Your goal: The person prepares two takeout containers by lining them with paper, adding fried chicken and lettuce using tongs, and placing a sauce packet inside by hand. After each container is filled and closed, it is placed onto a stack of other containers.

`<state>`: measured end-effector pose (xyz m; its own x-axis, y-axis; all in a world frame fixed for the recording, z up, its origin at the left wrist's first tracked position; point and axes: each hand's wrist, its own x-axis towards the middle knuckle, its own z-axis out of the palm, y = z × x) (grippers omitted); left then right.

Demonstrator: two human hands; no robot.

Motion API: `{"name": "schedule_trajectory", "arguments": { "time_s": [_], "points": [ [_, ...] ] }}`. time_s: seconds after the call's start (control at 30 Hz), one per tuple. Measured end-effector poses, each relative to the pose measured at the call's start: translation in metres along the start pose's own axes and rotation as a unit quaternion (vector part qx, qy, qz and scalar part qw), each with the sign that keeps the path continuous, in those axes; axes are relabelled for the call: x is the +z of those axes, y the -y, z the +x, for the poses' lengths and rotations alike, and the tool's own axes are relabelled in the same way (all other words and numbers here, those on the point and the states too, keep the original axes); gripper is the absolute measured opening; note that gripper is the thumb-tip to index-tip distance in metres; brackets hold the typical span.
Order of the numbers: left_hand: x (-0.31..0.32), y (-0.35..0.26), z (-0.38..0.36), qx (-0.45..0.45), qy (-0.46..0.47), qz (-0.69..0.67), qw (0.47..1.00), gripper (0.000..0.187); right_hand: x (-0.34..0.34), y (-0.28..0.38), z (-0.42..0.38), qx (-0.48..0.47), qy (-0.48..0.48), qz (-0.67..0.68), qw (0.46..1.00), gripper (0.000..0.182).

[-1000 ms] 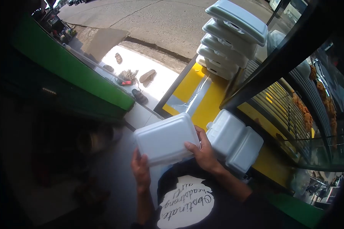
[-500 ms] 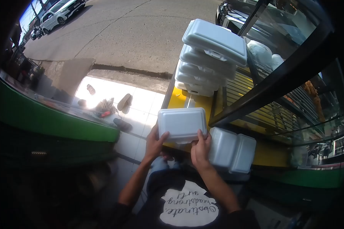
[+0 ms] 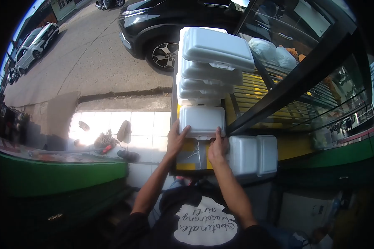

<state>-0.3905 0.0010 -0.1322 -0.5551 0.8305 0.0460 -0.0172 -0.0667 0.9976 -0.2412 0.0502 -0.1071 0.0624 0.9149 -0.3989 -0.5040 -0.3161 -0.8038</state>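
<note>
A closed white foam takeaway box (image 3: 202,120) is held level between my two hands over the yellow counter (image 3: 186,158). My left hand (image 3: 176,139) grips its left front corner, thumb on the lid. At the right front corner my right hand (image 3: 217,147) holds it the same way, the other fingers partly hidden below. Right behind it rises a stack of closed foam boxes (image 3: 214,47), its top box jutting to the right. An opened foam box (image 3: 244,155) lies beside my right forearm, its two halves side by side.
A glass display case with a dark frame (image 3: 286,87) stands to the right, holding a wire rack, white plastic bags (image 3: 264,50) and fried food. Sandals (image 3: 124,130) lie on the white tiles at left. A black car (image 3: 166,29) is on the road behind the stack.
My hands have carried the foam box forward, closer to the stack, uncovering the counter's near end. The view has turned right, and a black car now fills the road behind.
</note>
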Motion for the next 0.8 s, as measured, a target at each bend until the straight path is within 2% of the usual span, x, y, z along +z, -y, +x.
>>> {"name": "schedule_trajectory", "arguments": {
  "time_s": [0.1,0.17,0.23,0.3,0.33,0.4,0.43,0.5,0.53,0.57,0.6,0.63,0.67,0.7,0.73,0.77,0.8],
  "points": [
    [-0.003,-0.006,0.000,-0.042,0.022,0.009,0.999,0.055,-0.002,-0.003,0.004,0.008,-0.009,-0.013,1.000,0.050],
    [-0.004,-0.008,-0.005,-0.065,0.018,0.066,0.996,0.058,-0.003,0.000,0.000,0.010,-0.004,-0.010,1.000,0.048],
    [-0.006,-0.010,-0.008,-0.055,0.016,0.060,0.997,0.059,-0.006,0.001,-0.014,0.016,-0.010,-0.010,1.000,0.045],
    [-0.007,0.001,-0.013,-0.046,-0.017,0.072,0.996,0.062,-0.009,0.001,-0.032,0.009,0.031,-0.010,0.999,0.041],
    [-0.011,-0.010,-0.017,-0.065,0.012,0.041,0.997,0.063,-0.009,0.009,-0.048,0.009,0.022,-0.010,1.000,0.041],
    [-0.010,-0.001,-0.034,-0.060,-0.046,-0.036,0.996,0.060,-0.020,0.027,-0.089,-0.021,0.166,-0.097,0.981,0.045],
    [-0.015,-0.012,-0.044,-0.074,-0.030,-0.026,0.997,0.057,-0.030,0.034,-0.106,-0.019,0.157,-0.098,0.983,0.045],
    [-0.014,-0.021,-0.071,-0.055,-0.059,0.008,0.997,0.047,-0.056,0.052,-0.130,-0.060,0.231,-0.299,0.924,0.054],
    [-0.014,-0.019,-0.084,-0.035,-0.059,0.026,0.997,0.044,-0.066,0.061,-0.131,-0.059,0.224,-0.298,0.926,0.054],
    [-0.014,-0.018,-0.094,-0.039,-0.051,0.028,0.998,0.044,-0.078,0.070,-0.132,-0.232,0.189,-0.479,0.825,0.060],
    [-0.013,-0.015,-0.106,-0.074,0.040,0.016,0.996,0.041,-0.091,0.078,-0.133,-0.388,0.143,-0.626,0.661,0.066],
    [-0.010,-0.018,-0.111,-0.113,0.132,0.004,0.985,0.038,-0.093,0.089,-0.135,-0.377,0.104,-0.677,0.623,0.072],
    [-0.004,-0.023,-0.116,-0.142,0.180,0.004,0.973,0.036,-0.095,0.099,-0.133,-0.363,0.065,-0.725,0.582,0.079],
    [0.004,-0.025,-0.120,-0.137,0.228,0.011,0.964,0.037,-0.105,0.101,-0.127,-0.323,0.049,-0.746,0.581,0.088],
    [0.012,-0.028,-0.121,-0.130,0.274,0.018,0.953,0.037,-0.108,0.103,-0.122,-0.320,0.047,-0.747,0.582,0.088],
    [0.021,-0.034,-0.120,-0.133,0.276,0.019,0.952,0.037,-0.111,0.106,-0.118,-0.306,0.051,-0.774,0.551,0.090],
    [0.031,-0.045,-0.117,-0.123,0.318,0.058,0.938,0.038,-0.113,0.106,-0.115,-0.291,0.056,-0.801,0.521,0.091]
  ]
}}
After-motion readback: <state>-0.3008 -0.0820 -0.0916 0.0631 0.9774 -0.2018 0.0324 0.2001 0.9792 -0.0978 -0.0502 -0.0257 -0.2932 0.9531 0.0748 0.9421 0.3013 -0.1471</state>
